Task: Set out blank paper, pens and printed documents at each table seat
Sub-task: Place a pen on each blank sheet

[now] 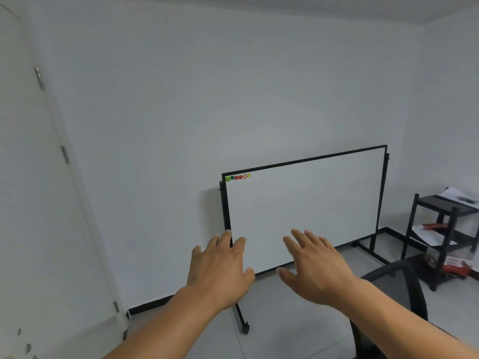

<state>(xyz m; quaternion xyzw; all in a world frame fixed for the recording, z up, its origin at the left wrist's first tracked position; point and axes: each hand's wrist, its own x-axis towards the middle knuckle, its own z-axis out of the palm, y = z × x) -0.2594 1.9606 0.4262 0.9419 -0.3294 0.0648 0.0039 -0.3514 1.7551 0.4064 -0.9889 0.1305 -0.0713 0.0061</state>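
Observation:
My left hand (220,268) and my right hand (313,265) are both stretched out in front of me, palms down, fingers spread and straight, holding nothing. White sheets of paper (456,195) lie on top of a black shelf unit (440,229) at the far right, with something dark on them. More paper (430,235) and a red object (435,225) lie on its middle shelf. No table is in view.
A wheeled whiteboard (305,211) with coloured magnets (237,176) stands ahead against the white wall. A black mesh office chair (394,294) is at the lower right. A white door (39,203) stands at the left. Grey floor lies between them.

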